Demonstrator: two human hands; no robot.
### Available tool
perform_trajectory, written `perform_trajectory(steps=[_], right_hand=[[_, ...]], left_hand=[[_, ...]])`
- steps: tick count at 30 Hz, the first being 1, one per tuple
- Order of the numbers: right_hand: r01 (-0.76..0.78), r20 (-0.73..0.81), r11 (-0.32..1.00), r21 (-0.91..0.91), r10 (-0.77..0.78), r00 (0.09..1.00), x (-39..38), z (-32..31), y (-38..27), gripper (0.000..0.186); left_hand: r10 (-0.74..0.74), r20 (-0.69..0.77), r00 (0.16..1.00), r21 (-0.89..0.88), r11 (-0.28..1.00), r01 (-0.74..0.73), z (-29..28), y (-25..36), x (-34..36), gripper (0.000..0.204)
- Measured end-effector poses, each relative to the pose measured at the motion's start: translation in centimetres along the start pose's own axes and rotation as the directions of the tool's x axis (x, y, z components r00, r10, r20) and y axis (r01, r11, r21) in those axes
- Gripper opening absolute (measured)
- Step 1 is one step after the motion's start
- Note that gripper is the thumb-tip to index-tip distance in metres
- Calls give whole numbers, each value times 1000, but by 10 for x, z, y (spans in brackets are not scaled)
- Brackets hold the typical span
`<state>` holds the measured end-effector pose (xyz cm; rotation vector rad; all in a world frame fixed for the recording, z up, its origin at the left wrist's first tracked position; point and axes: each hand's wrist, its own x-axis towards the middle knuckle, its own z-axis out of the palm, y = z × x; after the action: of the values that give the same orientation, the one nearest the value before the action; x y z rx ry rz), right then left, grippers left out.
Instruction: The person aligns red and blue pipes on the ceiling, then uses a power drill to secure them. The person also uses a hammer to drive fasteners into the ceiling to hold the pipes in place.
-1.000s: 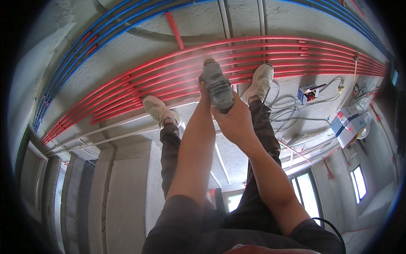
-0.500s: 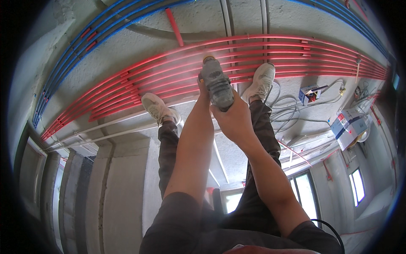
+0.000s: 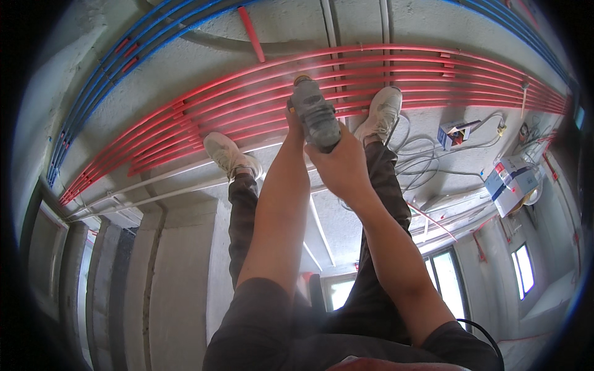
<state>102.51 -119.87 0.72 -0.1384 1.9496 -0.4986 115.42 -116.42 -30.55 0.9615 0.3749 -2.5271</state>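
A dusty grey power drill (image 3: pixel 317 114), with a yellowish ring at its nose, is in both my hands over a row of red pipes (image 3: pixel 247 102). My right hand (image 3: pixel 341 162) wraps the rear end of the drill, its fingers closed and partly hidden. My left hand (image 3: pixel 295 123) grips the left side farther forward, and most of its fingers are out of sight behind the tool body. A pale haze of dust hangs round the nose. Whether the tip touches anything cannot be made out.
My shoes (image 3: pixel 230 154) stand apart beside the red pipes. Blue pipes (image 3: pixel 96 83) curve along the far left. A loose grey hose or cable (image 3: pixel 427 162) coils at right, close to a small open box (image 3: pixel 455 133) and a white-and-blue carton (image 3: pixel 510 185). White pipes (image 3: pixel 164 179) run at left.
The drill and both hands sit slightly farther left and up in the picture, as the whole view has shifted a little. Both hands keep their hold.
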Motion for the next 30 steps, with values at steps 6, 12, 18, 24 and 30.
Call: perform_trajectory(steps=[6,12,18,24,30], right_hand=[[43,-34,999,-32,-44,998,-6,4,0,40],[24,37,998,62,-27,999,-6,-2,0,38],[-25,-10,997,77,26,1000,-42,-19,-5,49],[-28,-31,1000,-6,28,999,-119,-31,-10,32],[2,-45,999,-53,-4,999,-128,-26,8,32]], left_hand=[[123,-18,992,12,992,-123,-24,-3,9,40],[142,-196,970,-15,989,-148,-40,-2,9,20],[39,-289,957,81,997,-16,87,-2,-60,38],[200,-378,904,226,967,-119,49,-39,-111,34],[278,-377,884,306,938,-165,12,-62,-120,32]])
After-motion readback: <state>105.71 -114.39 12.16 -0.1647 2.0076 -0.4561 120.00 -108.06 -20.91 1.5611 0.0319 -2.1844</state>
